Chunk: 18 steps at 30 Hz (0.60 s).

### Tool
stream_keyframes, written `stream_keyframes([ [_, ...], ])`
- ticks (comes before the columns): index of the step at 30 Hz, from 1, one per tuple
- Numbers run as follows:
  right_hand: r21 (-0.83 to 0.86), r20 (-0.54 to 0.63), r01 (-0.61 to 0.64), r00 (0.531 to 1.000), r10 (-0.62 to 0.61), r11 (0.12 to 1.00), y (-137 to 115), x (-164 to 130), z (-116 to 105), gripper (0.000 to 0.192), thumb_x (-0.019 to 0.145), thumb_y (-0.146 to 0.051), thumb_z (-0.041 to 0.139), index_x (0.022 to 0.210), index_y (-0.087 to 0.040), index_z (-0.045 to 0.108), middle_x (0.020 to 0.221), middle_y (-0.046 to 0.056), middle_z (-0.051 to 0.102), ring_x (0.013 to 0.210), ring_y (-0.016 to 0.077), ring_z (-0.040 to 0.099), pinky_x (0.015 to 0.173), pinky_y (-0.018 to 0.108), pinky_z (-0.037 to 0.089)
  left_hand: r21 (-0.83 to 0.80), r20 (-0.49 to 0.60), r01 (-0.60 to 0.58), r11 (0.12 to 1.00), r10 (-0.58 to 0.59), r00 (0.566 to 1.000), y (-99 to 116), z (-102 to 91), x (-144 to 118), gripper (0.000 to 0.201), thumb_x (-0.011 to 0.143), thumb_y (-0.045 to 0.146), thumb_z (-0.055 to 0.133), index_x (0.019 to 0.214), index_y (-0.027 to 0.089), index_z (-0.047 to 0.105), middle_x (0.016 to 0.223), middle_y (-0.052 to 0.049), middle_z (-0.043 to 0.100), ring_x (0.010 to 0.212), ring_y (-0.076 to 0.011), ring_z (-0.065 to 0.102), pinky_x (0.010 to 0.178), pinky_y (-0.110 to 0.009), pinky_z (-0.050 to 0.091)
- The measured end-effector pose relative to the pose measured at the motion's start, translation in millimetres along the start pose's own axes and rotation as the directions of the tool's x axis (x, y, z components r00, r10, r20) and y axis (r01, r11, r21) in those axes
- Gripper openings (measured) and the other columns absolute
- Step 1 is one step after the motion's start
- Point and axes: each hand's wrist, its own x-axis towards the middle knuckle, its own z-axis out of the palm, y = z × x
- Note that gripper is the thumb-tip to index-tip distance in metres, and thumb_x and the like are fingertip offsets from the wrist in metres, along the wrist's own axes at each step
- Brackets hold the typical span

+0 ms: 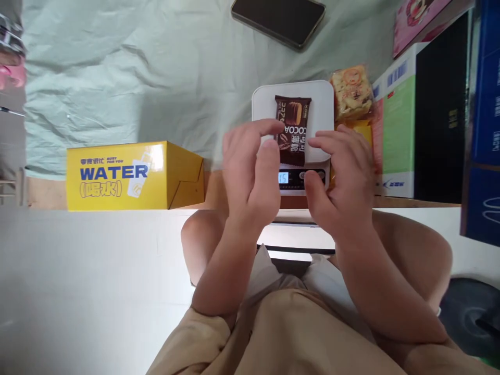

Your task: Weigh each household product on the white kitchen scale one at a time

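Brown wrapper: a cocoa snack packet (292,130) printed "COCOA" lies flat on the platform of a white kitchen scale (320,101), its long side running away from the person.
Scale: sits at the near edge of a surface covered with pale green cloth (128,67); its lit display (283,178) shows a blue reading, digits too small to confirm.
Left hand (253,172): raised over the near left part of the scale, fingers spread and slightly curled; fingertips (270,145) sit at the left edge of the packet. Whether they touch it cannot be told. Nothing is clamped in this hand.
Right hand (344,177): at the near right part of the scale, fingers loose and apart, index tip at the packet's right edge, thumb beside the display panel. Contact cannot be confirmed; no grasp seen.
Hands relative: apart, one on each side of the packet, with the display visible between them.
Yellow box (133,174): marked "WATER", well to the left of the scale, closed.
Second snack: a clear-wrapped pale pastry (351,91) lies just beside the scale's right far corner.
Cartons: a green and white box (396,130) and a black box (441,114) stand to the right.
Phone (279,18): dark screen, flat on the cloth beyond the scale.
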Motion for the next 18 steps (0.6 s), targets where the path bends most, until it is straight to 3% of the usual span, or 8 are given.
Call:
stream_keyframes([
  [3, -0.007, 0.029, -0.044, 0.999, 0.044, 0.999, 4.9, 2.4, 7.6, 0.042, 0.094, -0.033, 0.051, 0.134, -0.024, 0.06, 0.148, 0.008, 0.06, 0.155, 0.0343, 0.04, 0.136, 0.066, 0.026, 0.017, 0.042, -0.039, 0.999, 0.038, 0.998, 0.1, 16.9, 6.6, 0.062, 0.106, 0.063, 0.018, 0.132, 0.027, 0.062, 0.137, -0.001, 0.069, 0.134, -0.0182, 0.061, 0.13, -0.044, 0.038],
  [8, -0.002, 0.082, -0.058, 0.995, 0.058, 0.998, 1.5, 7.5, 15.9, 0.05, 0.091, -0.036, 0.056, 0.14, -0.024, 0.057, 0.153, 0.008, 0.057, 0.16, 0.0356, 0.034, 0.135, 0.072, 0.022, 0.061, 0.093, 0.041, 0.997, -0.047, 0.995, 2.5, 15.8, 4.2, 0.077, 0.101, 0.072, 0.011, 0.141, 0.026, 0.059, 0.141, -0.005, 0.07, 0.142, -0.0248, 0.059, 0.139, -0.056, 0.022],
  [11, 0.042, 0.129, -0.089, 0.988, 0.083, 0.995, -1.0, 8.7, 14.1, 0.049, 0.093, -0.042, 0.058, 0.14, -0.028, 0.058, 0.154, 0.007, 0.056, 0.16, 0.0351, 0.035, 0.134, 0.072, 0.026, -0.035, 0.118, 0.093, 0.995, -0.088, 0.989, 1.9, 11.1, 2.0, 0.073, 0.1, 0.074, 0.013, 0.139, 0.03, 0.058, 0.142, -0.004, 0.068, 0.141, -0.0223, 0.061, 0.133, -0.05, 0.039],
  [14, 0.127, 0.157, -0.094, 0.985, 0.074, 0.987, -10.2, 5.4, 13.0, 0.048, 0.096, -0.046, 0.054, 0.141, -0.029, 0.057, 0.157, 0.007, 0.054, 0.161, 0.0309, 0.037, 0.137, 0.068, 0.025, -0.205, 0.109, 0.181, 0.962, -0.162, 0.981, 6.0, -0.6, -1.7, 0.072, 0.096, 0.081, 0.021, 0.137, 0.035, 0.059, 0.137, -0.003, 0.07, 0.139, -0.0237, 0.063, 0.114, -0.042, 0.058],
  [18, 0.275, 0.264, -0.112, 0.964, 0.037, 0.955, -31.8, -3.2, 18.4, 0.053, 0.1, -0.051, 0.05, 0.146, -0.026, 0.054, 0.165, 0.009, 0.045, 0.163, 0.0258, 0.034, 0.141, 0.062, 0.018, -0.208, 0.01, 0.25, 0.946, -0.253, 0.967, 20.5, -31.4, -11.3, 0.07, 0.09, 0.087, 0.033, 0.136, 0.042, 0.063, 0.122, 0.0, 0.075, 0.128, -0.0291, 0.07, 0.106, -0.046, 0.063],
])
